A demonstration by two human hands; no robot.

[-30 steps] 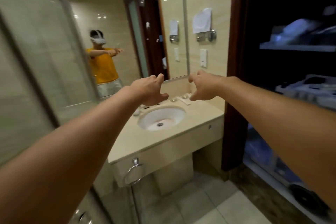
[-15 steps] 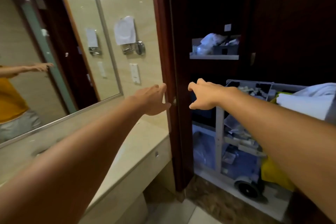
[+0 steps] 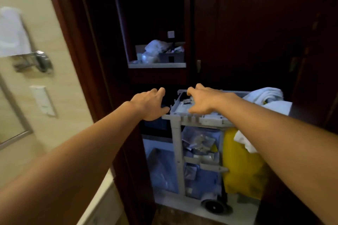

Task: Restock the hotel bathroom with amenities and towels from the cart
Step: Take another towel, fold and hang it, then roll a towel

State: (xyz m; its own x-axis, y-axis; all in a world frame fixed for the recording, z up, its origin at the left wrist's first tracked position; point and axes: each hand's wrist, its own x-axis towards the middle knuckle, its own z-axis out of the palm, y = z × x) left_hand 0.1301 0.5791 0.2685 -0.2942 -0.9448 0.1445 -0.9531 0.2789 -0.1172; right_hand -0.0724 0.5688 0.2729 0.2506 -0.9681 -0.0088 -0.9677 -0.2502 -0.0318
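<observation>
Hands: left hand (image 3: 150, 104) and right hand (image 3: 204, 100) both reach forward, palms down, fingers loosely curled and slightly apart, holding nothing.
Right hand position: over the near left corner of the top tray (image 3: 182, 105) of the housekeeping cart (image 3: 176, 144); whether the fingertips touch the tray cannot be told.
Left hand position: just left of the tray, in front of the dark wooden door frame (image 3: 95, 78).
Task things: folded white towels (image 3: 265, 95) lie on the far right of the cart top; small wrapped amenities (image 3: 198, 143) sit on the shelves below, behind a clear cover; a yellow bag (image 3: 241, 162) hangs on the right side.
Background: a recessed shelf (image 3: 157, 65) in the dark beyond the cart holds a white bundle and a dark box.
Risk, grasp: the tray compartments are small and dimly lit, so a hurried reach may knock packets out or pick the wrong item.
Risk, towels: the stack lies at the cart's edge; pulling one from below would likely drag the others off.
Risk, cart: it stands on wheels; leaning on the tray may roll it away.
Change from earlier frames: the view has swung right, from the sink and mirror to the doorway; the cart now fills the centre, and both hands have come closer to its tray.
</observation>
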